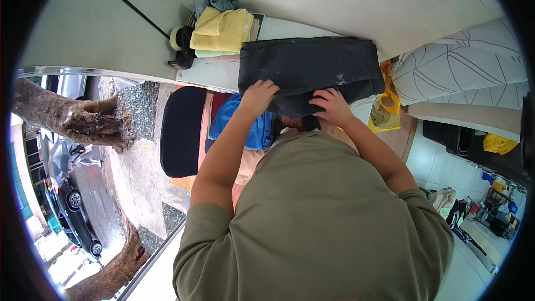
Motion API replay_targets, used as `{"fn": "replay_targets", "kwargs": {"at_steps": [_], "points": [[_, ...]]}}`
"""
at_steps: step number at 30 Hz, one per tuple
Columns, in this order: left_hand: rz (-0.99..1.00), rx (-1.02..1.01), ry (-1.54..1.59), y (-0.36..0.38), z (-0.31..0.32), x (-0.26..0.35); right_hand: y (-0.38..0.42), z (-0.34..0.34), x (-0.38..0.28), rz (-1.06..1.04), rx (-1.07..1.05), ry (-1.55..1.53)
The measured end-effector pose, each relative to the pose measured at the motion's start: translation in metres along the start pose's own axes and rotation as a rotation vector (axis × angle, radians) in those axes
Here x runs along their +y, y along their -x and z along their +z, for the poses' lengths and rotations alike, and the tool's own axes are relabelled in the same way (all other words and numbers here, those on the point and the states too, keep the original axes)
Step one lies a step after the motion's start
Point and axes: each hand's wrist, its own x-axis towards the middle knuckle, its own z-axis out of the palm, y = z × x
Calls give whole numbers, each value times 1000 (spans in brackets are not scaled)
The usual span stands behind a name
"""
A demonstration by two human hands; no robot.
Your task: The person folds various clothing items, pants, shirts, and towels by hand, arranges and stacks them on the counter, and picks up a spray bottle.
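A dark charcoal garment (312, 64), which looks like folded trousers, lies in a long rectangle across the white table in front of me. Pale specks and a light patch mark its surface. My left hand (259, 97) rests on its near left part, fingers laid on the cloth. Further right, my right hand (332, 107) touches the near edge, its fingers spread over the fabric. The underside of the garment is hidden, and so is whatever lies beneath my palms.
Folded yellow cloths (222, 30) are stacked at the table's (220, 72) left end, beside a black object (183, 50). A blue cloth (231, 125) and dark chair back (181, 131) are near my left arm. A yellow bag (390, 103) hangs right, by patterned cushions (457, 67).
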Motion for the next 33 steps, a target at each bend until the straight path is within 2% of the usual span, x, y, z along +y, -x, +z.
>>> {"fn": "replay_targets", "kwargs": {"at_steps": [1, 5, 7, 8, 11, 14, 18, 19, 22, 23, 26, 30, 33], "points": [[-27, -44, 30, -3, 4, -10, 0, 2, 1, -12, 9, 4], [61, 29, -218, -2, -30, 21, 1, 5, 3, -91, 44, 77], [-9, 21, -88, -11, -18, 12, -4, 11, 13, -124, 93, 84], [-44, 17, -22, -18, -17, 6, -11, 10, 16, -29, 84, 6], [-226, 185, 204, -32, -40, 2, -40, 9, 27, 285, 56, -218], [-212, 280, 82, -34, -48, 11, -67, 1, 42, 501, -99, -80], [59, 485, -82, -10, -34, 53, -84, -4, 37, 658, -146, -78], [54, 388, -139, -8, -21, 47, -84, -3, 34, 679, -122, -75], [-282, 332, 108, -15, -7, 45, -83, 4, 32, 712, -72, -10], [-321, 302, 148, -18, -12, 52, -81, 6, 31, 718, -63, 21], [-276, 240, -67, -31, -18, 71, -83, -6, 8, 816, -152, 102], [-314, 197, -72, -59, -19, 78, -86, -6, 11, 847, -176, 64], [-78, 197, -261, -57, -27, 90, -83, 1, 17, 853, -94, 62]]}}
